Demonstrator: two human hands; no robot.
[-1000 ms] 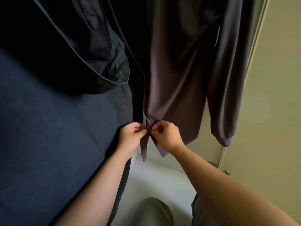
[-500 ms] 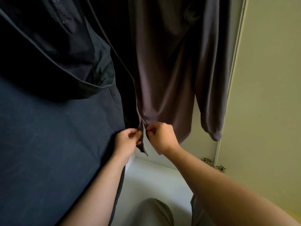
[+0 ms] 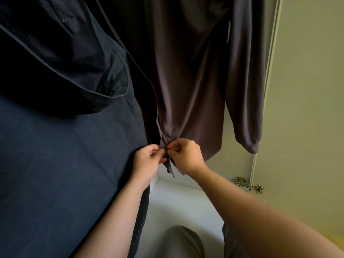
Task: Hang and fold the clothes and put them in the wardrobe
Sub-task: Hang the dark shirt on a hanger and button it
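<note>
Inside the wardrobe: a grey-brown top [image 3: 186, 81] hangs with its upper end out of view, and its sleeve [image 3: 245, 90] dangles beside the pale door [image 3: 307, 108].
Risk: the two front edges meet only near the hem. In my judgement, a hard downward tug while joining them could pull the top off whatever holds it, or the edges could slip and line up crooked.
Left hand [image 3: 149, 162]: fingers curled, thumb and forefinger pinching one front edge at the hem.
Right hand [image 3: 186, 157]: also curled, pinching the opposite edge, its fingertips almost meeting the left hand's.
Fastener: too small to tell whether it is a zip or a button.
Neighbours: a navy garment [image 3: 65, 164] hangs just beside the left forearm, with a dark mesh-lined jacket [image 3: 74, 62] above it.
Below: the white wardrobe floor [image 3: 186, 202], and a metal hinge [image 3: 247, 185] on the door.
</note>
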